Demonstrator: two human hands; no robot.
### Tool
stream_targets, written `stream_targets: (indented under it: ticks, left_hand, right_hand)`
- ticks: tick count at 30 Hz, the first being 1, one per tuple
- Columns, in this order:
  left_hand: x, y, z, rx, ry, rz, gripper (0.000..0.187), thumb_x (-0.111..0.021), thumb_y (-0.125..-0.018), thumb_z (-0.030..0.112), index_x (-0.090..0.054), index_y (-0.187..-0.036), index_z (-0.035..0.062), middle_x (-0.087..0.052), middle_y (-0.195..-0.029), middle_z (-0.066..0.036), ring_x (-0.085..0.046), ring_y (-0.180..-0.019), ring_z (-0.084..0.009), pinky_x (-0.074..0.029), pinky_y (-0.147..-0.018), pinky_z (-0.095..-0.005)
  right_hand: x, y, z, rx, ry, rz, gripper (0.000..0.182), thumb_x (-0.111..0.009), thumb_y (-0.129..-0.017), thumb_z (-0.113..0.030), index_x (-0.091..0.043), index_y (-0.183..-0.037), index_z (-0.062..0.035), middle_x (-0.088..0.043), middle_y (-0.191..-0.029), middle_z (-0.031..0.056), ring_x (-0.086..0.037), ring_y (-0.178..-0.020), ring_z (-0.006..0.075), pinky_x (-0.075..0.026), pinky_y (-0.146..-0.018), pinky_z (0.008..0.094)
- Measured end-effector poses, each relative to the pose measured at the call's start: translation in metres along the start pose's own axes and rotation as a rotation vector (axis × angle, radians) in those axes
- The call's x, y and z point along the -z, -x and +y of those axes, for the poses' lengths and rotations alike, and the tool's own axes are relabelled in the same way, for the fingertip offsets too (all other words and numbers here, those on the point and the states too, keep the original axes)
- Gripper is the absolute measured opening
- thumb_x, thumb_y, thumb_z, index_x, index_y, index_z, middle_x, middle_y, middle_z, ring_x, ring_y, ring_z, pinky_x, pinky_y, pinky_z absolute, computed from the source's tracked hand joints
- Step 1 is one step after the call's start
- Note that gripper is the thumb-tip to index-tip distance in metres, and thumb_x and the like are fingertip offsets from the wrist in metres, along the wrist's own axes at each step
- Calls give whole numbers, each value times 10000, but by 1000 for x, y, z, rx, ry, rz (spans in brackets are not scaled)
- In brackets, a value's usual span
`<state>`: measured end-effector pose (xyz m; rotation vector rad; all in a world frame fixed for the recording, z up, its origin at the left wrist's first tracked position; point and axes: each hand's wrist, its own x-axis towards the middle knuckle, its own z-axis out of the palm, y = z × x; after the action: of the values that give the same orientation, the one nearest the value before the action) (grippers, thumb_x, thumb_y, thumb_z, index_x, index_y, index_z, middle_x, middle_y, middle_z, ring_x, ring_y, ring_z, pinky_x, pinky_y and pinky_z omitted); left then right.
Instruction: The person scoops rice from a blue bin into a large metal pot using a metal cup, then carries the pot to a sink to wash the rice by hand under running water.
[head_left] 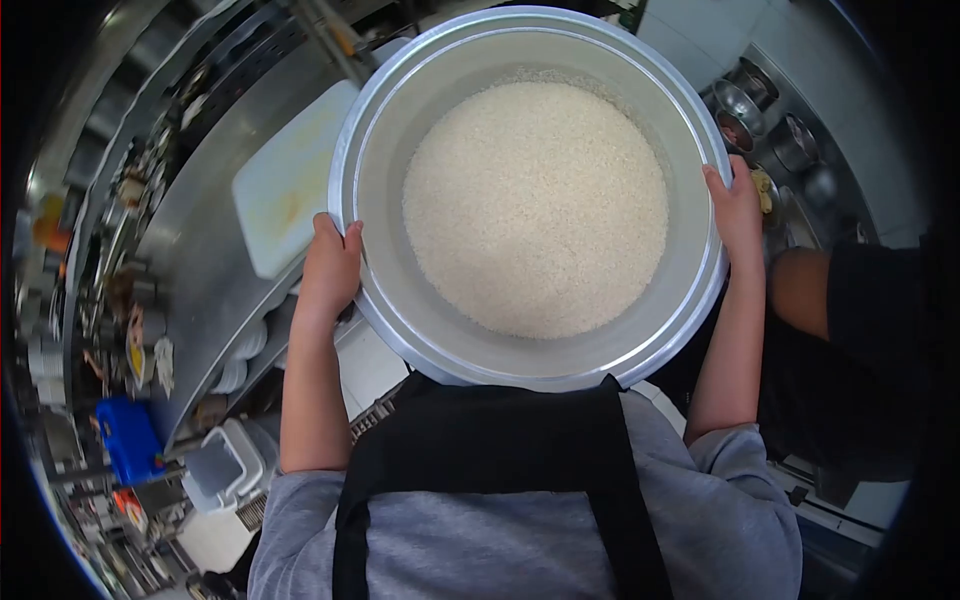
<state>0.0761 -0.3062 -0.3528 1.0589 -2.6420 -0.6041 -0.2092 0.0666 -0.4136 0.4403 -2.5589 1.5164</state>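
Gripping opposite sides of the wide metal pot (530,357), your left hand (332,268) and right hand (738,212) pinch its rim, thumbs on top, other fingers mostly hidden. The round pot, with no long axis, lies between them, its near rim by your apron (490,440); your left hand sits slightly nearer. Rice (535,200) fills its bottom. Left, a cutting board (285,195) lies on the desk (200,290).
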Motion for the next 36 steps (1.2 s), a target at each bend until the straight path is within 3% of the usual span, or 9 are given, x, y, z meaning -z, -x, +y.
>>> stream_targets:
  ticks: [5, 6, 9, 18, 22, 26, 32, 36]
  left_hand:
    - [-31, -33, -7, -106, -4, -28, 340, -474, -957, 250, -390, -987, -78, -594, -894, -338, -591, -841, -481, -465, -738, -479]
    - [-20, -82, -9, -116, -19, -29, 340, -474, -957, 250, -390, -987, -78, -594, -894, -338, -591, -841, -481, -465, -738, -479]
    - [-14, -112, 13, -59, 29, -89, 326, -477, -955, 233, -396, -998, -80, -603, -909, -326, -604, -847, -458, -469, -742, -467]
    - [-77, -290, 54, -86, 53, -177, 314, -491, -943, 223, -404, -1007, -72, -598, -970, -323, -599, -907, -451, -457, -787, -467]
    - [-108, -360, 62, -82, 17, -193, 328, -519, -927, 217, -396, -1013, -74, -585, -995, -339, -581, -950, -473, -448, -814, -477]
    - [-102, -407, 67, -19, -33, -245, 396, -589, -884, 204, -381, -1060, -83, -576, -1020, -350, -573, -967, -483, -453, -843, -465]
    - [-97, -474, 50, -35, -47, -143, 405, -635, -848, 151, -390, -1074, -78, -580, -1029, -333, -572, -994, -471, -455, -849, -445]
    - [-103, -506, 40, 19, -53, -58, 385, -620, -859, 145, -391, -1079, -74, -575, -1034, -321, -572, -992, -458, -445, -852, -447]
  right_hand:
    - [9, -1, 11, 14, 202, 133, 334, -606, -855, -224, -555, -1087, 11, -626, -975, 233, -603, -925, 381, -452, -817, 382]
    - [-20, -34, 0, 6, 276, 139, 339, -614, -849, -227, -558, -1086, 8, -624, -979, 239, -596, -932, 396, -451, -822, 393]
    - [-20, -60, -29, -76, 242, 101, 364, -612, -848, -272, -565, -1090, -4, -634, -993, 234, -608, -939, 388, -459, -810, 396]
    - [-78, -219, 5, -152, 303, 133, 425, -637, -842, -323, -545, -1119, -14, -639, -987, 244, -620, -935, 391, -476, -788, 406]
    - [-112, -290, 24, -114, 351, 69, 413, -655, -834, -311, -540, -1076, 3, -640, -929, 248, -624, -888, 407, -480, -752, 425]
    - [-150, -331, 13, -244, 293, -17, 417, -654, -833, -301, -532, -1077, 14, -636, -903, 257, -630, -864, 401, -483, -745, 428]
    - [-231, -428, 17, -169, 208, -183, 437, -648, -838, -282, -499, -1114, 21, -627, -966, 286, -620, -922, 419, -478, -793, 430]
    - [-286, -498, 25, -83, 217, -213, 396, -641, -846, -282, -498, -1077, 6, -632, -917, 268, -621, -888, 413, -480, -760, 443]
